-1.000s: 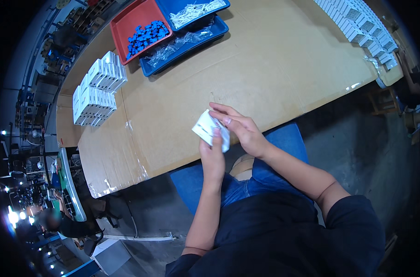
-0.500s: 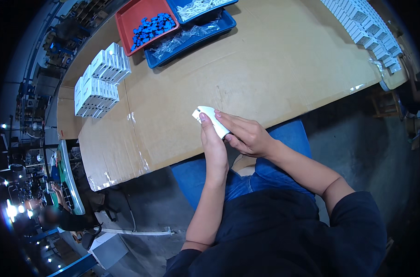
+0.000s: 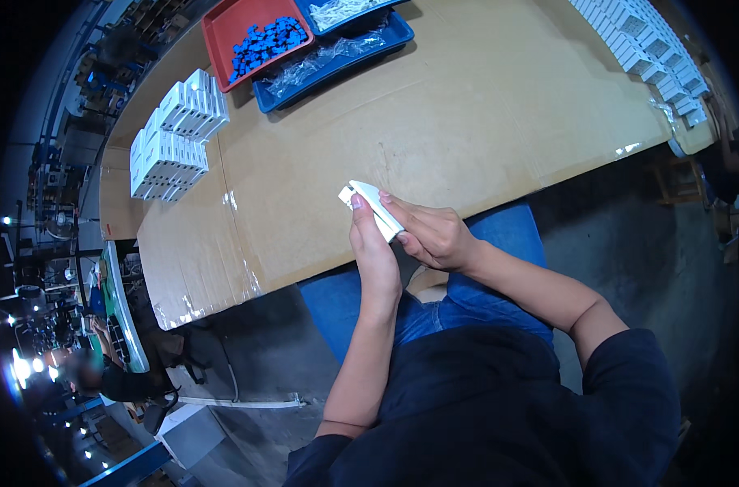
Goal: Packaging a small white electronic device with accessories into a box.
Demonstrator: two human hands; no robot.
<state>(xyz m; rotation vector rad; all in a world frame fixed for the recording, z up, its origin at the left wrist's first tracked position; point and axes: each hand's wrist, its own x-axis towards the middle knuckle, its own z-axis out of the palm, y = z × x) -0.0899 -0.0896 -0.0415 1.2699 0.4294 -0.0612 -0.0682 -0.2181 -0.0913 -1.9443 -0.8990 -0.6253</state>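
Note:
Between my two hands, above the near edge of the table, is a small white box shaped like a slim carton. It lies at a slant, with its upper end toward the far left. My left hand grips its left side, thumb pressed on the face near the upper end. Along the other side runs my right hand, fingers laid on the box and thumb at its lower end. A small pale piece sticks out by the left thumb; whether it is a flap I cannot tell. The palms hide part of the box.
White boxes stand in a stack at the left, with many more rows at the far right. A red tray holds blue pieces. Beside it, a blue tray contains clear plastic, below another holding white pieces. A person sits farther left.
The box has turned slightly in my hands, and a gap line along its side now shows more clearly. My right fingers have shifted a little along it.

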